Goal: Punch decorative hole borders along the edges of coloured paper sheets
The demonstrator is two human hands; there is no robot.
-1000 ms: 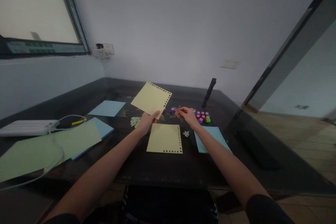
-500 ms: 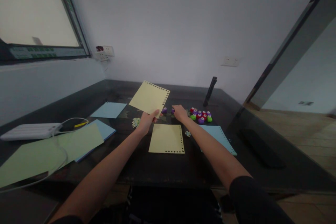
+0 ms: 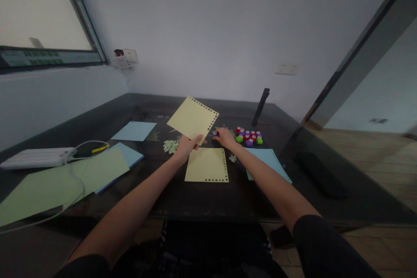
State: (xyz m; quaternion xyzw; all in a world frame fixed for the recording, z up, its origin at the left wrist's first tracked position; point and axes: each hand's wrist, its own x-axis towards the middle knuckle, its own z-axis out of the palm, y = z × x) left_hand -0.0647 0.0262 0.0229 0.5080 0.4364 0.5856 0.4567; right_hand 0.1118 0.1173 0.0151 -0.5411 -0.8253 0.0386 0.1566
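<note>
In the head view my left hand [image 3: 188,145] pinches the lower corner of a yellow sheet [image 3: 192,117], which is held tilted above the table. Small punched holes run along two of its edges. My right hand [image 3: 224,136] is closed around a small purple craft punch [image 3: 215,134], just right of the raised sheet; its fingers partly hide the punch. Below both hands lies a second yellow sheet [image 3: 206,165] with holes along its right and bottom edges. Several red, purple and green craft punches [image 3: 249,137] are grouped right of my right hand.
Punched paper bits [image 3: 170,146] lie left of my left hand, with a few more [image 3: 232,158] by the flat yellow sheet. Blue sheets [image 3: 267,161] lie right and left. Green sheets [image 3: 65,178], a white power strip [image 3: 39,157] with a cable, and a black upright object [image 3: 260,107] are there too.
The raised yellow sheet has moved slightly right, toward my right hand, and a second purple punch beside it no longer shows. The whole view has shifted slightly.
</note>
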